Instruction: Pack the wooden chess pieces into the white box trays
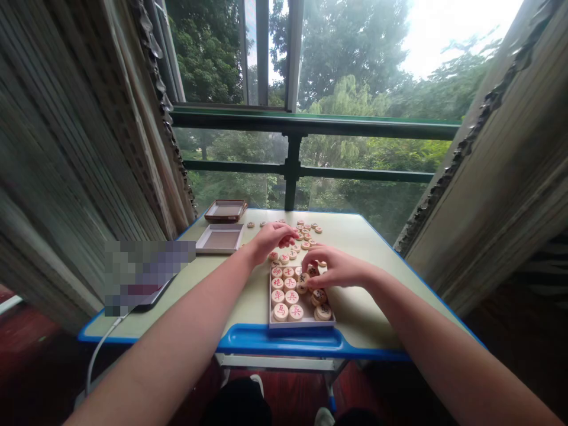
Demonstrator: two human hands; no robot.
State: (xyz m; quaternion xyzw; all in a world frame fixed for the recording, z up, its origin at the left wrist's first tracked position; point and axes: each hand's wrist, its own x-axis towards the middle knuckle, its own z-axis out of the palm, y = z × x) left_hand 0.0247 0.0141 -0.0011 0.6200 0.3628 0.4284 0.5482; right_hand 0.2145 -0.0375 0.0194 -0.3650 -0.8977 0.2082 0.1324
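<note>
A white open box (302, 324) stands near the front edge of the desk. In its left part, round wooden Chinese chess pieces (290, 297) with red characters lie in rows; pieces with dark characters (323, 312) lie along its right side. Above the box, my right hand (335, 266) is closed, its thumb and fingers pinching a chess piece (303, 279) with a dark character. My left hand (276, 235) hovers beyond the box with its fingers curled together; whatever they hold, if anything, is hidden. Loose chess pieces (306, 236) are scattered beside and beyond its fingertips.
At the back left of the desk (377, 260) are a shallow white tray (219, 239) and a brown-rimmed box (225, 211). A blurred-out device with a white cable (98, 349) lies at the left edge. A blue pen groove (284, 339) runs along the front.
</note>
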